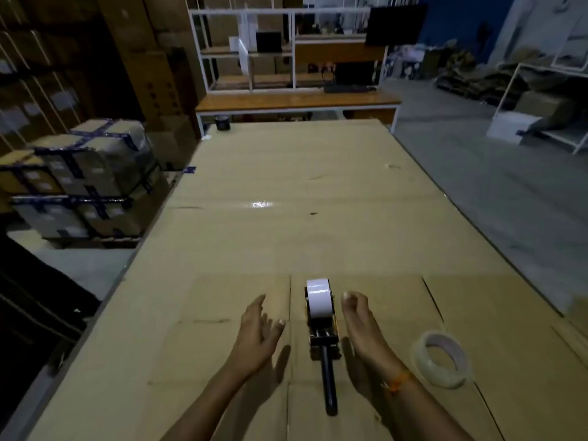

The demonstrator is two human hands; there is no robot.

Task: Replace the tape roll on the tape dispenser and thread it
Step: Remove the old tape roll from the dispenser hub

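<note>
A hand-held tape dispenser (pixel 321 338) lies on the cardboard-covered table (pixel 286 192), its black handle pointing toward me. A white tape roll (pixel 319 299) sits mounted on it, standing on edge. My left hand (pixel 257 335) hovers just left of the dispenser, fingers spread and empty. On the dispenser's right side is my right hand (pixel 361 329), close to the roll, fingers loosely curled and holding nothing. A second, nearly clear tape roll (pixel 440 358) lies flat on the table to the right of my right wrist.
A dark tape roll (pixel 222 122) stands at the table's far left corner. Wrapped stacked boxes (pixel 86 176) sit on the floor to the left. A desk with white shelving and a monitor (pixel 296 74) stands beyond the table.
</note>
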